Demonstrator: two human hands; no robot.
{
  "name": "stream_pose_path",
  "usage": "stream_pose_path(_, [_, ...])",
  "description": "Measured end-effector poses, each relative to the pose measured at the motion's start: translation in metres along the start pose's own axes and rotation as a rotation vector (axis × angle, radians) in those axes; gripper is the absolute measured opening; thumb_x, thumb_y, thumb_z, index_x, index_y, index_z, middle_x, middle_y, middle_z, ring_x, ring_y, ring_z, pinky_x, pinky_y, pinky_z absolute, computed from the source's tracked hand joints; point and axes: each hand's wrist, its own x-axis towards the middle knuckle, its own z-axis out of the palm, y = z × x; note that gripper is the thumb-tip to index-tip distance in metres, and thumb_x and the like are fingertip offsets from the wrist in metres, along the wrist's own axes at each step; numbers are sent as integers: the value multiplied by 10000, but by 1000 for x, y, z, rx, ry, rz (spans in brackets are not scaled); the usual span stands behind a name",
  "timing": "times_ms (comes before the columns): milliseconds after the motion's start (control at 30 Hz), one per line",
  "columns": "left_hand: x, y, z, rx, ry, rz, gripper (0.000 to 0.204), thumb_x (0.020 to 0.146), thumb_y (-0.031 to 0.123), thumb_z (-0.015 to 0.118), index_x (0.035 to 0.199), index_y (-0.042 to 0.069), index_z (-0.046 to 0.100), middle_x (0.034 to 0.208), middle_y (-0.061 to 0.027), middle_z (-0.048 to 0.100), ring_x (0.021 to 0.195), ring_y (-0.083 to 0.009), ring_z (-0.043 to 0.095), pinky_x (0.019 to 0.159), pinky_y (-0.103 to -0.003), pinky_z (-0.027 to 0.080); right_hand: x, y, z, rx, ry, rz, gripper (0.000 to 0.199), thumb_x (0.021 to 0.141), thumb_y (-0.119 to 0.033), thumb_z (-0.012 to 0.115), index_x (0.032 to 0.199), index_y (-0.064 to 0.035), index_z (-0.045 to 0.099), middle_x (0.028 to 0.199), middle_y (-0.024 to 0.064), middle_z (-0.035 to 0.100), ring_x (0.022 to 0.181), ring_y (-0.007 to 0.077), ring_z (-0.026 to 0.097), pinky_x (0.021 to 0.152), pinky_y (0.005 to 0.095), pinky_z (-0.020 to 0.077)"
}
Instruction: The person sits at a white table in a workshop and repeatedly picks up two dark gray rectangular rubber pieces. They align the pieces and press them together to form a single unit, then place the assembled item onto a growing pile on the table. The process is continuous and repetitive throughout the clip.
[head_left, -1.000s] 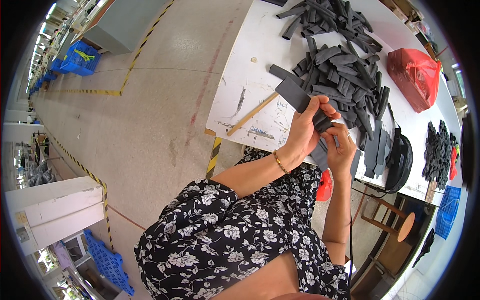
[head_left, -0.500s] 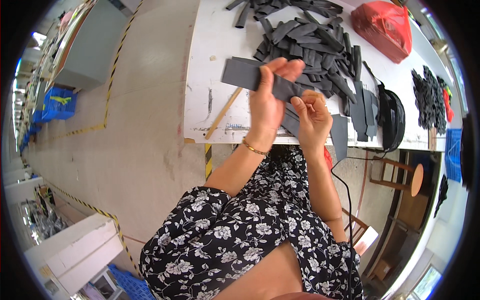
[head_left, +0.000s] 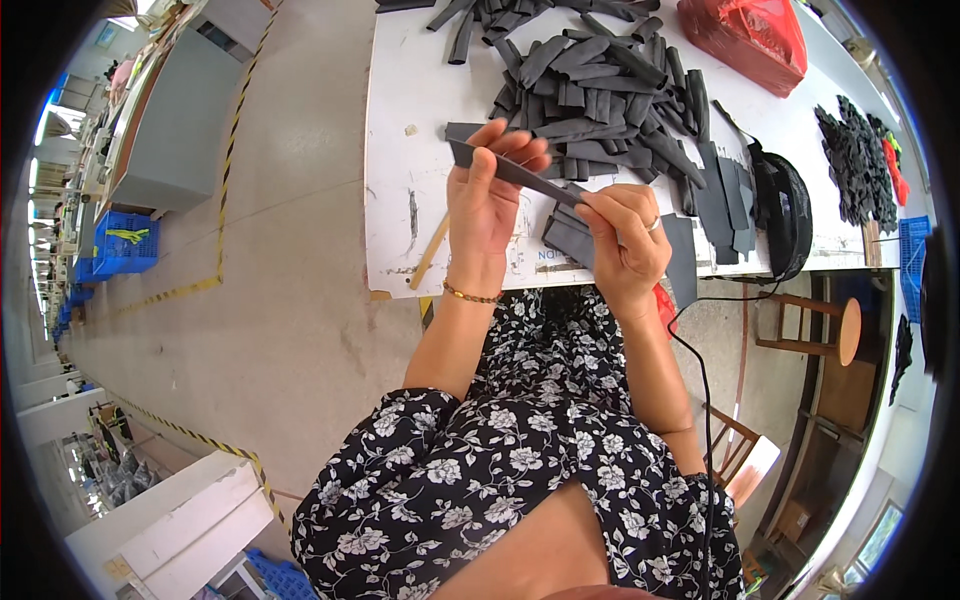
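Note:
A dark grey strip of cloth-like material [head_left: 535, 183] runs slantwise between my hands, above the near side of the table, and looks narrow from here. My left hand [head_left: 483, 205] holds its left part, thumb in front and fingers behind. The right end is pinched between thumb and fingers of my right hand [head_left: 630, 245]. Below the strip, flat dark grey pieces [head_left: 567, 237] lie on the white table [head_left: 395, 215]. Just beyond my hands is a big heap of rolled or tube-like dark grey pieces [head_left: 600, 95].
Right of the heap lie flat dark strips [head_left: 718, 205] and a black bag [head_left: 785, 225]. A red plastic bag [head_left: 745, 45] stands farther back. A wooden stick [head_left: 430, 250] lies left of my left wrist. A black cable [head_left: 705, 380] hangs at my right, near a wooden stool [head_left: 845, 332].
The strip showed its broad face before and now looks narrow. My left hand has moved left and slightly down; my right hand has turned, still pinching the end.

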Motion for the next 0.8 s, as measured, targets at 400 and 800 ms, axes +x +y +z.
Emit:
stream_pose_path(400, [-18,-27,-20,-224,156,-194,191,937,142,619,1094,31,623,1037,-141,689,999,-296,666,914,-454,548,-50,17,-21,372,-22,859,164,911,-142,687,924,21,699,760,-6,638,664,68,535,609,222,440])
stream_pose_path(800, [55,-21,-67,1128,257,122,139,874,12,656,1003,-17,699,934,-91,712,831,-157,662,759,-266,530,-111,96,-62,-213,-5,887,211,887,-191,701,963,5,719,729,66,674,626,144,551,638,297,464])
